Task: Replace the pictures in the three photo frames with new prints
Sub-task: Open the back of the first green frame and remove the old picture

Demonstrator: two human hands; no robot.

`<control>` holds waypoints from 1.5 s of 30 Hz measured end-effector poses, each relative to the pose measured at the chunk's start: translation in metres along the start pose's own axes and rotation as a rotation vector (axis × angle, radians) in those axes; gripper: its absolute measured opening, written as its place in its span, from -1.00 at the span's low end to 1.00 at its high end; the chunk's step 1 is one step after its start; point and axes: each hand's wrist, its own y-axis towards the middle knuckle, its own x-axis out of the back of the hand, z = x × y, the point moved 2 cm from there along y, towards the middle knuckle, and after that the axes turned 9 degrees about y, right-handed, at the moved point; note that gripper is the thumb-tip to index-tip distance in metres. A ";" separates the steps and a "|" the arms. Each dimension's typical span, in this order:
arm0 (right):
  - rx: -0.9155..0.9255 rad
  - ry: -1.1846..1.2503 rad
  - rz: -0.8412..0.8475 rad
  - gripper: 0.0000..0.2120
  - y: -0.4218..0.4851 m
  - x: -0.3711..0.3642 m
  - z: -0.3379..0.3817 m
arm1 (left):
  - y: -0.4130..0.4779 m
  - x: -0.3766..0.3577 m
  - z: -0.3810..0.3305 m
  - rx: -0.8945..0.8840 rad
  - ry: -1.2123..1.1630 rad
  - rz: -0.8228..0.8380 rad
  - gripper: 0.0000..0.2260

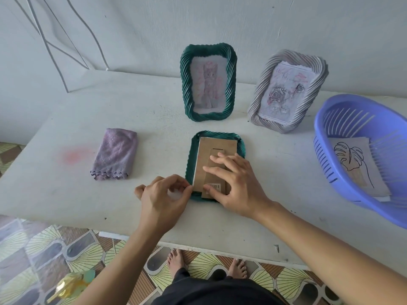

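1. The face-down green frame [220,134] lies flat on the table [66,201] right in front of the person. Its long axis runs 12 to 6 o'clock. Its brown cardboard backing board [206,157] faces up, with a fold-out strut [217,150] down the middle.
2. The coming move looks to turn on the board's 7 o'clock corner. There the left hand [165,194] comes in from 8 o'clock, its fingers [186,191] curled and pinching that corner. A thin pale edge shows along the board's left side; whether it is print or glass, I cannot tell.
3. The right hand [235,186] comes in from 5 o'clock. Its fingers [222,162] are spread, resting flat on strut and board, probably to steady them.
4. The left hand is nearer the corner, so lifting there would probably hinge the board up toward 3 o'clock.
5. Both green rims are ribbed and twisted like rope. At 12 o'clock a matching upright green frame [186,84] holds a cat picture; at 2 o'clock a pale grey frame [257,102] leans back with roses.
6. At 3 o'clock a slotted blue plastic basket [321,128] holds a leaf line print [352,164]. A folded purple cloth [115,154] lies at 9 o'clock.
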 end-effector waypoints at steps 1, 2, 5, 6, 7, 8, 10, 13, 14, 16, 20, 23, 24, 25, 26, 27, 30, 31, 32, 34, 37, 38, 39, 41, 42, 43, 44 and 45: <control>-0.004 0.006 0.001 -0.57 0.000 0.000 0.000 | 0.002 0.001 0.003 -0.030 0.000 0.021 -0.85; -0.008 0.013 0.004 -0.57 0.001 0.000 0.000 | 0.004 0.002 0.005 -0.073 -0.003 0.047 -0.83; -0.027 0.038 0.035 -0.53 0.003 0.003 0.000 | 0.010 0.011 0.007 -0.256 0.002 0.119 -0.70; -0.036 0.053 0.046 -0.51 0.003 0.005 0.001 | 0.012 0.015 0.006 -0.310 0.020 0.135 -0.65; -0.045 0.071 0.053 -0.50 0.004 0.008 0.002 | 0.016 0.017 0.004 -0.353 0.039 0.148 -0.63; -0.056 0.092 0.055 -0.50 0.005 0.011 0.002 | 0.021 0.019 0.002 -0.380 0.049 0.157 -0.62; -0.084 0.136 0.040 -0.53 0.006 0.019 0.003 | 0.032 0.019 -0.003 -0.401 0.050 0.157 -0.67; -0.110 0.102 -0.090 -0.66 0.010 0.028 0.000 | 0.048 0.011 -0.014 -0.436 0.140 0.151 -0.74; -0.126 0.060 -0.148 -0.71 0.011 0.030 -0.002 | 0.053 0.008 -0.017 -0.435 0.170 0.158 -0.74; -0.192 -0.002 -0.234 -0.78 0.013 0.033 -0.006 | 0.059 0.003 -0.023 -0.391 0.185 0.182 -0.67; -0.280 0.031 -0.257 -0.89 0.019 0.031 0.000 | 0.065 -0.001 -0.030 -0.302 0.170 0.216 -0.65; -0.353 0.090 -0.259 -0.87 0.024 0.027 0.007 | 0.063 -0.002 -0.032 -0.292 0.165 0.229 -0.65; -0.390 0.109 -0.256 -0.86 0.025 0.026 0.008 | 0.061 -0.002 -0.032 -0.286 0.146 0.232 -0.66; -0.430 0.136 -0.254 -0.85 0.025 0.025 0.007 | 0.060 -0.003 -0.032 -0.281 0.123 0.236 -0.70; -0.467 0.172 -0.255 -0.85 0.025 0.025 0.007 | 0.059 -0.003 -0.032 -0.274 0.100 0.240 -0.75; -0.504 0.211 -0.258 -0.85 0.025 0.025 0.007 | 0.057 -0.004 -0.033 -0.268 0.077 0.243 -0.77; -0.572 0.310 -0.277 -0.87 0.024 0.025 0.008 | 0.053 -0.006 -0.037 -0.243 0.020 0.243 -0.71; -0.582 0.329 -0.285 -0.87 0.023 0.026 0.008 | 0.052 -0.006 -0.040 -0.228 0.005 0.239 -0.68; -0.589 0.340 -0.293 -0.86 0.022 0.026 0.008 | 0.051 -0.006 -0.042 -0.209 -0.005 0.234 -0.66; -0.592 0.348 -0.307 -0.86 0.020 0.028 0.009 | 0.051 -0.003 -0.045 -0.171 -0.001 0.208 -0.63; -0.568 0.369 -0.333 -0.83 0.016 0.031 0.013 | 0.049 0.002 -0.049 -0.158 0.068 0.184 -0.57; -0.558 0.382 -0.344 -0.83 0.015 0.033 0.015 | 0.048 0.002 -0.050 -0.154 0.079 0.186 -0.56; -0.548 0.395 -0.354 -0.82 0.014 0.034 0.016 | 0.047 0.003 -0.051 -0.150 0.080 0.185 -0.55; -0.525 0.423 -0.367 -0.82 0.013 0.035 0.019 | 0.046 0.004 -0.052 -0.143 0.062 0.186 -0.54; -0.516 0.443 -0.372 -0.83 0.012 0.035 0.019 | 0.046 0.005 -0.051 -0.134 0.033 0.193 -0.54; -0.511 0.463 -0.376 -0.83 0.011 0.036 0.019 | 0.047 0.005 -0.050 -0.118 -0.009 0.200 -0.54; -0.509 0.478 -0.382 -0.83 0.010 0.037 0.018 | 0.048 0.006 -0.049 -0.095 -0.053 0.209 -0.55; -0.506 0.488 -0.391 -0.82 0.009 0.038 0.018 | 0.048 0.007 -0.048 -0.079 -0.077 0.221 -0.57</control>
